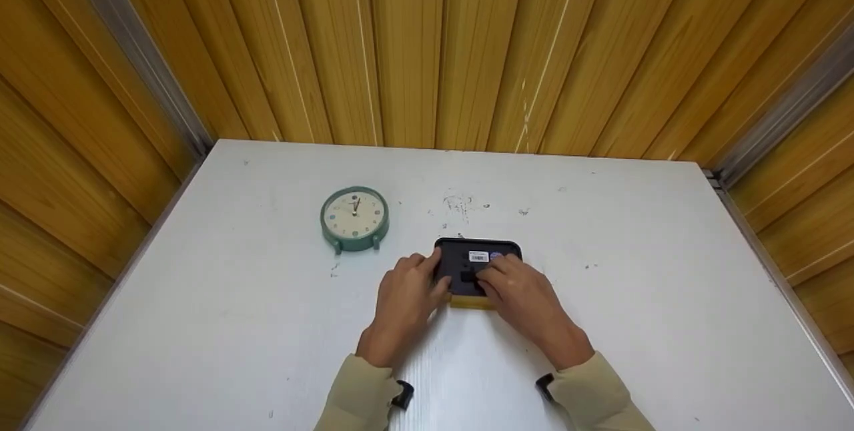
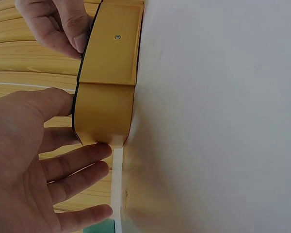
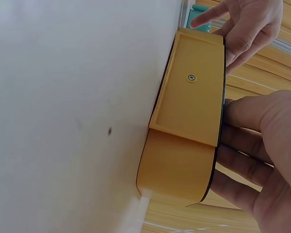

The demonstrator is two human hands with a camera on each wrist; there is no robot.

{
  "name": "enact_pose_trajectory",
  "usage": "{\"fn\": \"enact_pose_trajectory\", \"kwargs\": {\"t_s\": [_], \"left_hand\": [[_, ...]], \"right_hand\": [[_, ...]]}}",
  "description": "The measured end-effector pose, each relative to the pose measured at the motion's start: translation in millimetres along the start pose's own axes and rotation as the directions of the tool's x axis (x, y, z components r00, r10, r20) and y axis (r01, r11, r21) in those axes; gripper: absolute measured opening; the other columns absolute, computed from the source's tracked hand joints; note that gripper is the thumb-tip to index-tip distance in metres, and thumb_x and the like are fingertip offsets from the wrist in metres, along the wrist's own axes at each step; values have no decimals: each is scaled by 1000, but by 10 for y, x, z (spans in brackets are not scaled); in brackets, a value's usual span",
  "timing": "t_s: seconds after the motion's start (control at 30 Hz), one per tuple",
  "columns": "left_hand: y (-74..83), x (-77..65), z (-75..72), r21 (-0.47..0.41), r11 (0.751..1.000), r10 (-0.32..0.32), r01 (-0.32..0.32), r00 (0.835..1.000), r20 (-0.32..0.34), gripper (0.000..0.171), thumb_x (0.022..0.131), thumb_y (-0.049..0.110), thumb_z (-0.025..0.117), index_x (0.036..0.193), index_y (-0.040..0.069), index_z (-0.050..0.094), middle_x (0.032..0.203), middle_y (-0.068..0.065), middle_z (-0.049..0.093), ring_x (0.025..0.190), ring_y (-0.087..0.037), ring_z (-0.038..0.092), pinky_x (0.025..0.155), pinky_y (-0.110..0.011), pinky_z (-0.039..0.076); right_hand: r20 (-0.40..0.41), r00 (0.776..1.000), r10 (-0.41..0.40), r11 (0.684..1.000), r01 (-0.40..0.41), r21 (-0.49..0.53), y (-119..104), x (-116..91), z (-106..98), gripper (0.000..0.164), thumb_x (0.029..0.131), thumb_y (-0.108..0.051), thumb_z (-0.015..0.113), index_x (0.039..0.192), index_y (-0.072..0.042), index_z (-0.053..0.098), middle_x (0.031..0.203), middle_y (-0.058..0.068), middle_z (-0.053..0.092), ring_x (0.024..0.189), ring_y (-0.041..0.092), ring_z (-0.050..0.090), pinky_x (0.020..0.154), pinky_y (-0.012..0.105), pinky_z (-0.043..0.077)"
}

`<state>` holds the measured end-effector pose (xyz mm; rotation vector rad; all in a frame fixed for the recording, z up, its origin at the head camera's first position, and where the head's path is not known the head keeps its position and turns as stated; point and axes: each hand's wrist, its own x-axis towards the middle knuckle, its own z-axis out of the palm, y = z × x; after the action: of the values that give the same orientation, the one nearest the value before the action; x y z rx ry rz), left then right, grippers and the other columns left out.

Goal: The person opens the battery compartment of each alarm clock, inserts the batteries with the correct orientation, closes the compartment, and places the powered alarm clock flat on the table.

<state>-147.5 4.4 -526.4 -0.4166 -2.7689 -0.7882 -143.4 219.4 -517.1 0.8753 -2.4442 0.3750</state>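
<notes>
A yellow box-shaped device [image 1: 471,302] with rounded ends lies on the table, its black back panel [image 1: 456,259] facing up. A white barcode label [image 1: 478,257] and a purple sticker sit on that panel. My left hand [image 1: 407,291] steadies the device's left end, its fingers mostly straight and spread, thumb against the panel edge. Over the panel, my right hand [image 1: 524,291] has curled fingers, and its thumb and index finger pinch a small black part [image 1: 468,277] near the middle. The fingertips partly hide this part. In both wrist views the device's yellow side [image 2: 109,56] shows a screw.
A round green alarm clock [image 1: 354,214] with a cream dial stands left of and behind the device. The white table [image 1: 220,297] bears scuffs and dark marks. Yellow wood-grain panels [image 1: 413,51] wall the back and both sides.
</notes>
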Motion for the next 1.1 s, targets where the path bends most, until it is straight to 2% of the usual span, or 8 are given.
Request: {"fn": "enact_pose_trajectory", "kwargs": {"t_s": [0.37,0.7,0.9,1.1], "left_hand": [[-8,2,3,-18,1000,-10,10,1000,18,50,101,30,75,143,5,67,118,-12,72,104,-31,67,86,-48,56],[11,-6,2,-26,999,-20,20,1000,15,50,101,29,76,143,5,67,118,-13,73,104,-30,68,87,-48,56],[14,-15,4,-29,999,-13,14,1000,26,49,101,27,75,144,4,66,119,-13,72,106,-30,68,88,-48,56],[-7,3,-15,-28,999,-17,18,999,27,50,101,29,75,144,5,66,119,-13,72,106,-31,68,88,-48,56]], "right_hand": [[2,1000,11,1000,-11,3,-3,3,2,18,82,-2,91,93,-6,77,90,4,65,81,21,61,71,36,59],[-35,999,-30,1000,29,-2,4,-8,-1,17,80,-1,92,92,-4,81,91,4,72,81,20,65,70,35,60],[-50,999,-18,1000,18,0,19,-23,20,21,77,1,93,91,-6,78,89,4,70,81,20,65,70,35,60],[-37,999,-17,1000,16,-3,25,9,34,22,79,0,92,92,-7,77,89,3,67,80,21,65,70,35,60]]}}
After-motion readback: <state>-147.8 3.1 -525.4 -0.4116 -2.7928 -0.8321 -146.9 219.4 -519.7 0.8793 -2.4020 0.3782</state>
